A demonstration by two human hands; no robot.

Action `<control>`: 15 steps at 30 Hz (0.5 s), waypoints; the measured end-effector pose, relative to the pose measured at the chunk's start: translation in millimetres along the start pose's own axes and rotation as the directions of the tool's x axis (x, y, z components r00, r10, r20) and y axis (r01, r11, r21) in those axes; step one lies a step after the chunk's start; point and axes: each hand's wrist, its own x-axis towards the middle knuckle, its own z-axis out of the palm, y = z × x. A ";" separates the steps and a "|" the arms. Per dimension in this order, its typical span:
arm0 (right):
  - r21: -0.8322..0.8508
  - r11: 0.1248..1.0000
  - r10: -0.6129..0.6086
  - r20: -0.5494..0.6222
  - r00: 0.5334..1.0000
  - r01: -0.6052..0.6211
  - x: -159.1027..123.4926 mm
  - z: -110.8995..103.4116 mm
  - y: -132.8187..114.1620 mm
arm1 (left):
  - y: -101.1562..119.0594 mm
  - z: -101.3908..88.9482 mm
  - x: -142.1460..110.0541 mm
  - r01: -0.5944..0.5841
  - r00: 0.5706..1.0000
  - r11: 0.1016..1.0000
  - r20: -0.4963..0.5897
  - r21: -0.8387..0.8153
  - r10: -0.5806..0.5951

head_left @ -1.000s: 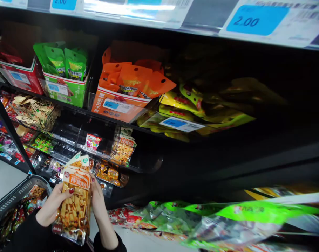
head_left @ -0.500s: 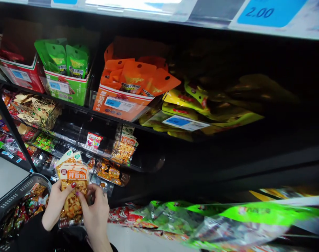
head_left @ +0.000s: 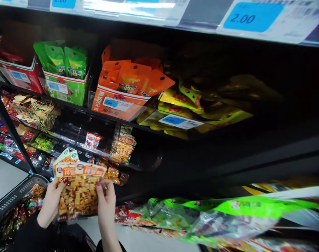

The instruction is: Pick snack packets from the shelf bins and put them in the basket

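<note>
Several clear snack packets with orange-and-white headers are fanned out between my hands. My left hand (head_left: 51,200) is closed on the left part of the stack, thumb across the front of a snack packet (head_left: 65,201). My right hand (head_left: 107,199) pinches the right edge of the front snack packet (head_left: 86,196), which overlaps the one beside it. Cream-coloured headers with green marks stick up behind. Below and left of my left hand is a dark grey shopping basket (head_left: 34,177) holding many small packets. Matching snack packets (head_left: 124,148) stand in a shelf bin beyond my hands.
Upper shelf boxes hold green pouches (head_left: 75,63), orange pouches (head_left: 134,78) and yellow packets (head_left: 180,101). Tan packets (head_left: 35,110) fill a lower bin. A row of green-topped bags (head_left: 228,217) juts out at lower right. The price-label rail (head_left: 198,14) crosses the top.
My right hand has moved right, sliding the front packet sideways so two orange headers now show next to each other. My left hand keeps its grip on the stack. The view has shifted slightly.
</note>
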 end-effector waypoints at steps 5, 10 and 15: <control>0.603 0.759 0.151 0.205 0.967 -0.247 6.8 -13.7 2.6 | 15.1 -4.7 -6.7 0.129 0.991 0.980 -0.019 -0.152 -0.133; 0.673 0.674 0.136 0.291 0.947 -0.304 4.8 -13.0 -1.2 | 24.2 -5.2 -16.1 0.248 0.966 0.941 0.125 -0.229 -0.225; 0.294 0.948 0.044 0.252 0.967 -0.120 7.0 6.4 -3.9 | 18.0 6.6 -25.1 0.317 0.936 0.923 0.227 -0.218 -0.268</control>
